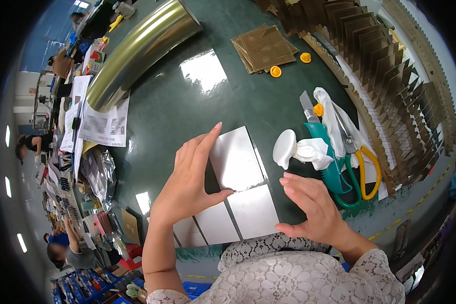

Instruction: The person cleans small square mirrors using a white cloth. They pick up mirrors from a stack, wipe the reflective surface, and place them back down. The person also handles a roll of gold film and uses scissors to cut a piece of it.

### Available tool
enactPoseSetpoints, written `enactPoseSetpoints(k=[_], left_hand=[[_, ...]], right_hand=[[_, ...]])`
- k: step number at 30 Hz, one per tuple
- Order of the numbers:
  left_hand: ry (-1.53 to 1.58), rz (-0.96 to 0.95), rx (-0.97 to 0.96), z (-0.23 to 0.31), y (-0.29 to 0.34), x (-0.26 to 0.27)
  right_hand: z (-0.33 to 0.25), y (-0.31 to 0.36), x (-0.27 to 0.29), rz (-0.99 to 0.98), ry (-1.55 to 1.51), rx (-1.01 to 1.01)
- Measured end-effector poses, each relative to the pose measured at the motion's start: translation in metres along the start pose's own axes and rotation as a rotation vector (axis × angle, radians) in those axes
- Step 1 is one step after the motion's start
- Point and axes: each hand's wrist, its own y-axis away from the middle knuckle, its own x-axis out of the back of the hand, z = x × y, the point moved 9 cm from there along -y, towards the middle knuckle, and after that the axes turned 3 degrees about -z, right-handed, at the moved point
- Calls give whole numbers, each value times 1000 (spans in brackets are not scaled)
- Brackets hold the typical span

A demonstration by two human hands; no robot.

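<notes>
Several glossy pale rectangular sheets lie on the dark green table. One upper sheet point(235, 162) sits between my hands, its lower edge meeting a sheet point(253, 213) nearer me. My left hand point(185, 177) is open, fingers stretched along the upper sheet's left side and thumb at its lower edge. To the right, my right hand point(314, 210) is open too, thumb apart from its fingers, beside the nearer sheet's right edge. Beyond it are a round white pad point(285, 146) with white cloth, a teal utility knife point(320, 144) and scissors point(366, 175) with yellow and green handles.
A roll of gold film point(142, 55) lies at the far left, by printed papers point(106, 121). Brown square plates point(266, 48) and two yellow finger cots point(275, 71) are at the back. Upright brown plates fill a toothed rack point(325, 58) on the right. Other people work at far left.
</notes>
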Motion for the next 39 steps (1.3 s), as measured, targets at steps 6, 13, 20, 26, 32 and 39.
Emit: enactPoseSetpoints(k=[6,13,20,26,32,39], left_hand=[[5,-7,1,0,-1,-1],[3,-23,19,-1,0,-2],[39,62,-30,17,-8,21],[296,314,57,9,-77,67],[517,509,-160,3,-186,102],[878,441,-75,-41,-271,103]], right_hand=[[0,0,0,-8,-5,-8],[0,-1,0,-9,-8,0],[0,0,4,10,-18,13],[-3,-1,8,9,-40,19],[-6,-1,13,25,-58,11],[-4,3,14,15,-98,9]])
